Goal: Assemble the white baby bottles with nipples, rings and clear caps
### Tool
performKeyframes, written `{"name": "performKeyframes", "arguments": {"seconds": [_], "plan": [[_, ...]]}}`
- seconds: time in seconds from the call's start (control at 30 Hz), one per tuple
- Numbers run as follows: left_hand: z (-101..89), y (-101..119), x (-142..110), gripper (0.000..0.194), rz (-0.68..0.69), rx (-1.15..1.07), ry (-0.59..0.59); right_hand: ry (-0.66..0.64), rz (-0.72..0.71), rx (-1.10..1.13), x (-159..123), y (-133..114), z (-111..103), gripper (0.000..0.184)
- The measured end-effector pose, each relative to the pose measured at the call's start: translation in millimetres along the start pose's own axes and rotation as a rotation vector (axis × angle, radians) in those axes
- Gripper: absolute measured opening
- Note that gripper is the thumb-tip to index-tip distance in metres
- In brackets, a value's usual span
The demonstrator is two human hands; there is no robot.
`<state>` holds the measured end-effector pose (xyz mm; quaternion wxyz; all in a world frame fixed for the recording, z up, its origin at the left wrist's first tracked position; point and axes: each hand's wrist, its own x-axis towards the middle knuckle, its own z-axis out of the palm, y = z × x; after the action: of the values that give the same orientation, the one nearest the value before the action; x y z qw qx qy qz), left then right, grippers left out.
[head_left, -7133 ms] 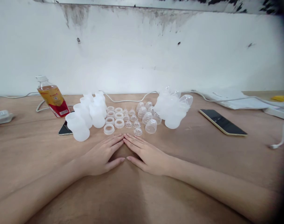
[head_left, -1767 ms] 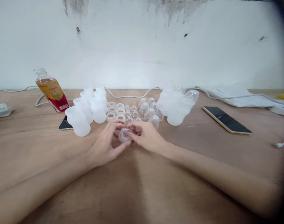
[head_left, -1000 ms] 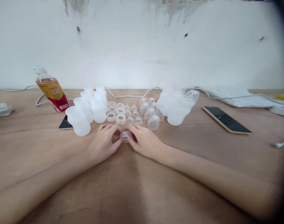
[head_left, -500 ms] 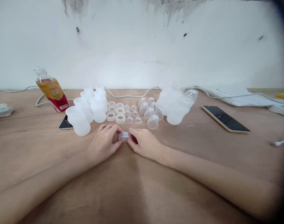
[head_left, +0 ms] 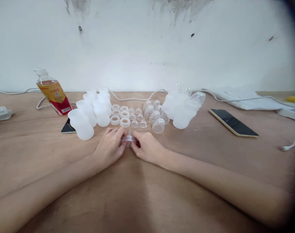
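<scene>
Between my left hand [head_left: 110, 143] and my right hand [head_left: 147, 146] is a clear baby bottle collar ring [head_left: 129, 139], pinched from both sides just above the table. A pointed clear teat tip rises from the ring's top, and a little clear material shows below it. Behind my hands are rows of white collar rings [head_left: 124, 122], clear teats [head_left: 142, 124] and clear dome caps [head_left: 158, 125]. Frosted bottle bodies [head_left: 81, 124] stand to the left of these. On the right, several frosted bottles [head_left: 182, 118] cluster, some with clear tops.
A drink bottle [head_left: 54, 94] stands at the left, tilted in view. One phone [head_left: 68, 127] lies partly behind the frosted bottles. Another phone [head_left: 233, 122] lies on the right, near a white plastic bag [head_left: 249, 100]. A white cable [head_left: 137, 98] runs along the wall.
The collar ring has tilted slightly between my fingers, and the pointed teat tip now shows above it. Both hands stay nearly in place; the view has shifted slightly.
</scene>
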<state>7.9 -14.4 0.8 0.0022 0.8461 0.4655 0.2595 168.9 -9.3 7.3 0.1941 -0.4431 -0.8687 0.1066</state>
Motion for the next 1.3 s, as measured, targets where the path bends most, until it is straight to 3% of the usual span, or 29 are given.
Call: {"name": "performKeyframes", "arguments": {"seconds": [0.23,0.4,0.5,0.67,0.9,1.3], "plan": [[-2.1,-3,-1,0.006,-0.025,-0.111,0.005,0.012,0.013,0.08,1,4,-1,0.015],[-7.4,-1,-4,0.007,0.032,-0.195,0.061,0.019,-0.083,0.152,-1,9,-4,0.02],[-12.2,5,-3,0.007,-0.046,-0.239,0.083,0.116,-0.115,0.263,-2,7,-1,0.022],[-15.1,11,2,0.008,-0.218,-0.36,-0.003,0.195,-0.06,0.389,-2,1,3,0.021],[-7.0,8,1,0.015,-0.232,-0.519,0.01,0.225,-0.029,0.406,1,0,0,0.019],[-14.1,11,0,0.011,-0.218,-0.422,0.024,0.185,-0.033,0.436,0,-11,2,0.009]]}}
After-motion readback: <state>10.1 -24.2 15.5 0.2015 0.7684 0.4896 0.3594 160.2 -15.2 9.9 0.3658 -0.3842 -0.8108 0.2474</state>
